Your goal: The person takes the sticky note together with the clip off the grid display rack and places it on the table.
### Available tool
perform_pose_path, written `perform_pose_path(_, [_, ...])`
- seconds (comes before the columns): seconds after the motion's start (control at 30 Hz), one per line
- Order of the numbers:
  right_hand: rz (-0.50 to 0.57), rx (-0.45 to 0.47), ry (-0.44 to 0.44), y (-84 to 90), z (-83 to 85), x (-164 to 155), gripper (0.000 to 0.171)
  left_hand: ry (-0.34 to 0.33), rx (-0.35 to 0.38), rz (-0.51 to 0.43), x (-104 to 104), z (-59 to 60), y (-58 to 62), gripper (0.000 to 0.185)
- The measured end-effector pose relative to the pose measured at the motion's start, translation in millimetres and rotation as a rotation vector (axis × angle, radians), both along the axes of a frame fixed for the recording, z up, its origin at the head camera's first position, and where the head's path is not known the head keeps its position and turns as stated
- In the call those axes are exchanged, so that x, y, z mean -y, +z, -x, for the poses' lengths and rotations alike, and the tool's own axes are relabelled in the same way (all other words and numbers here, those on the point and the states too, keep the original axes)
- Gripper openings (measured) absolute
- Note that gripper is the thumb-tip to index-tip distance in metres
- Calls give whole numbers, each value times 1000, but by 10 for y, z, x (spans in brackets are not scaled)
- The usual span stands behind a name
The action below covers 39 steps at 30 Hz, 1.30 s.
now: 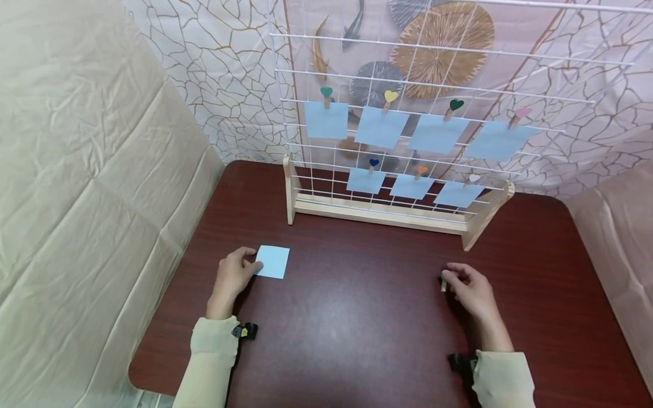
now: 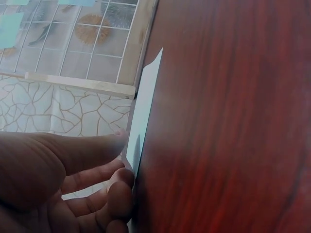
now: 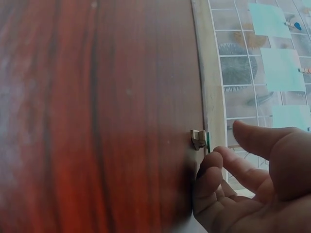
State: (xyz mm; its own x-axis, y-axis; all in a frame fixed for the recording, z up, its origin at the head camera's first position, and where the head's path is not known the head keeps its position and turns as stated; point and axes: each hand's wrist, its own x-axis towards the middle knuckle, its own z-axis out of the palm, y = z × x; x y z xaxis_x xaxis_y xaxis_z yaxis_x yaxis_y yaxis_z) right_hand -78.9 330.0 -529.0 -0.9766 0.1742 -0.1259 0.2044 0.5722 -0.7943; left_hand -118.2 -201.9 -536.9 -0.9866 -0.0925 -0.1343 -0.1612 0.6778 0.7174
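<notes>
Left hand (image 1: 232, 276) touches paper square (image 1: 272, 262); right hand (image 1: 469, 289) touches clothespin (image 1: 443, 282).

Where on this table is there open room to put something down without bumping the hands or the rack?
The broad stretch of table between the left hand and the right hand is bare, up to the grid rack's wooden base. The right side past the right hand is also free. It is tighter by the blue paper at the left hand and the small clip at the right.

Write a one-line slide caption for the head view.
Left hand touches a blue paper square, right hand reaches a small clip, before a wire grid.
</notes>
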Motion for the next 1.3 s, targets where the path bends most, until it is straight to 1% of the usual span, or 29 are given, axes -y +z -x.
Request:
perform_pose_path(0.1, [-4,-8,21,-5,5,-6,38,0,-1,6,-2,5,-1,40])
perform_pose_path(0.43, [-4,-10,32,-8,6,-7,36,-4,-15,24,26,11,-11,26])
perform_pose_path(0.63, [10,1,25,0,-4,-8,39,-25,3,25,50,18,2,25])
perform_pose_path(0.9, [19,33,16,-12,-13,-22,44,-37,22,28,94,20,18,26])
perform_pose_path(1.0, [11,26,15,-5,-7,-23,45,-41,24,23,103,21,19,26])
perform_pose_path(1.03, [-2,14,15,0,0,-23,45,-44,24,21,106,22,18,27])
perform_pose_path(1.1, [-70,-31,17,19,17,-17,43,-50,21,14,110,25,27,27])
perform_pose_path(1.23, [-213,-167,35,104,70,25,36,-56,10,2,115,20,64,28])
perform_pose_path(1.3, [-241,-228,43,175,100,65,34,-56,2,-1,110,22,83,28])
